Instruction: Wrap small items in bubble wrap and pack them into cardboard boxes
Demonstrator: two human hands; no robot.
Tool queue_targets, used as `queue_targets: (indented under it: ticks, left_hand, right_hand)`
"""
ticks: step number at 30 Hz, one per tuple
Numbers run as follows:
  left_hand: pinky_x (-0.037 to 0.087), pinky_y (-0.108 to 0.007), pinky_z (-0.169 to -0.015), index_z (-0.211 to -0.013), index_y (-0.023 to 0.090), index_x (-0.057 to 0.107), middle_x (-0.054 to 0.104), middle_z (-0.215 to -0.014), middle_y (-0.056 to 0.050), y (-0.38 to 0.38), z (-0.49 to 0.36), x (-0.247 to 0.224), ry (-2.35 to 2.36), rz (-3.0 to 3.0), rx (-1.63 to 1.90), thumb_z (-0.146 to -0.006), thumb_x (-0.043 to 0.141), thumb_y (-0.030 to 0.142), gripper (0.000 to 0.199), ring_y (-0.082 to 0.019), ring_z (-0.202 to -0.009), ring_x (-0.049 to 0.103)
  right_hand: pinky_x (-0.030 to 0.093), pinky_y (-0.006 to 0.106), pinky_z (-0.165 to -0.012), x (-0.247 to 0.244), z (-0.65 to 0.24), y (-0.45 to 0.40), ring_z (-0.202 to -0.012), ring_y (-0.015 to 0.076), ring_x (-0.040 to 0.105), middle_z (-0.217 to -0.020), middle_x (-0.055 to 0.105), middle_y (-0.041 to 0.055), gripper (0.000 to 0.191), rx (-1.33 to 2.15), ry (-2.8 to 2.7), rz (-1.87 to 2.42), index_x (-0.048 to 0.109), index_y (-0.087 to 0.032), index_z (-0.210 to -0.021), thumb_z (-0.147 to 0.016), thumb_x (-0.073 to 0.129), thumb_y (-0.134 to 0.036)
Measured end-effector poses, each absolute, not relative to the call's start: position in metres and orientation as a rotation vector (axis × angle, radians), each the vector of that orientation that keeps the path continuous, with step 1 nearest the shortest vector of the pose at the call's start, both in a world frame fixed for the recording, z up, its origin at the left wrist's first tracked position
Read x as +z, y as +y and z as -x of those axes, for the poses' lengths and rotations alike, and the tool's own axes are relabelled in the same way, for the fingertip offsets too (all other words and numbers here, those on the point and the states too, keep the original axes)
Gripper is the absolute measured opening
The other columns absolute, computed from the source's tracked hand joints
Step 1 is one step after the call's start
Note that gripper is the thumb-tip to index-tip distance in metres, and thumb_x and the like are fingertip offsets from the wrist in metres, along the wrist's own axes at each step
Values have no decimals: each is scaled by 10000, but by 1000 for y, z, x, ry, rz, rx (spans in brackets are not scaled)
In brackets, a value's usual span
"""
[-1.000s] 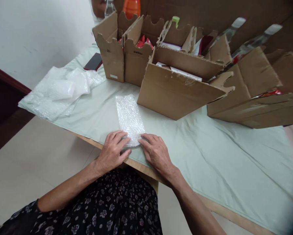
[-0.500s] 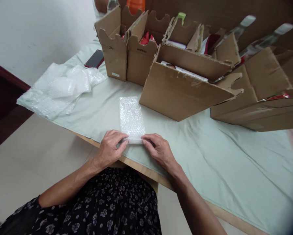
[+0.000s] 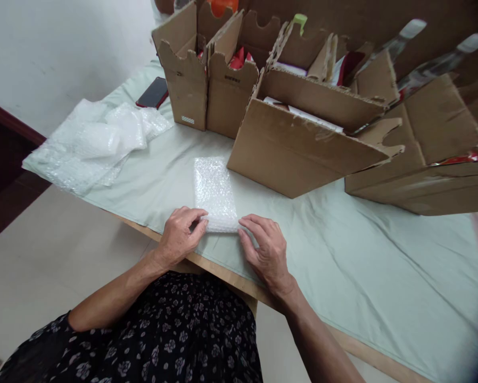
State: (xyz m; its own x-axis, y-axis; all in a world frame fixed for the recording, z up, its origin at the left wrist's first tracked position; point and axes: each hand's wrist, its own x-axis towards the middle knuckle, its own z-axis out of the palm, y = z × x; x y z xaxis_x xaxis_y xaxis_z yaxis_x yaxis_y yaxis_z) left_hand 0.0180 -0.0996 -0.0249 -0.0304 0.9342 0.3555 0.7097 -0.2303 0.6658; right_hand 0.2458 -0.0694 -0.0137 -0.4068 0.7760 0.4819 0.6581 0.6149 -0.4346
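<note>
A sheet of clear bubble wrap (image 3: 215, 186) lies flat on the cloth, its near end turned over into a narrow fold. My left hand (image 3: 183, 234) pinches the left end of that fold between thumb and fingers. At the fold's right end is my right hand (image 3: 265, 247), its thumb and fingers apart; the fingertips are at the edge, and I cannot tell whether they touch it. To the left, more bubble wrap (image 3: 99, 141) is spread in a loose, overlapping pile.
Cardboard boxes (image 3: 290, 151) stand along the back, with packets and bottles (image 3: 412, 29) in or behind them. A phone (image 3: 153, 92) lies beyond the bubble wrap pile. The table's wooden edge (image 3: 239, 282) runs just before my body.
My right hand has eased off to the right and its fingers have spread from the fold. My left hand has kept its pinch, and the view has shifted slightly.
</note>
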Motion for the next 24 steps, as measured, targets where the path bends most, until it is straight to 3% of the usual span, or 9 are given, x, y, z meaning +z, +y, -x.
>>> queue_targets:
  ticks: [11, 18, 24]
  left_hand:
    - [552, -356, -755, -1041, 175, 720, 703, -785, -29, -93, -22, -29, 1789, -2065, 1139, -954, 576, 196, 170, -194, -748, 658]
    - [572, -443, -919, -1163, 152, 666, 675, -1119, -130, -102, -20, -24, 1730, -2224, 1180, -952, 619, 207, 223, -266, -1044, 656]
    - [574, -455, -903, -1135, 165, 662, 694, -1093, -111, -105, -17, -27, 1619, -2306, 1113, -942, 634, 173, 195, -269, -1032, 653]
  right_hand:
    - [481, 435, -898, -23, -239, -66, -1128, 295, 610, -1233, 713, 103, 230, 122, -2503, 1129, 683, -236, -1184, -990, 576, -178]
    - [477, 432, -926, -22, -243, -64, -1123, 282, 620, -1264, 706, 110, 255, 239, -2513, 1133, 690, -216, -1227, -1022, 541, -192]
    - [485, 428, -917, -20, -245, -62, -1108, 278, 638, -1235, 722, 112, 254, 310, -2496, 1135, 713, -214, -1214, -1009, 565, -187]
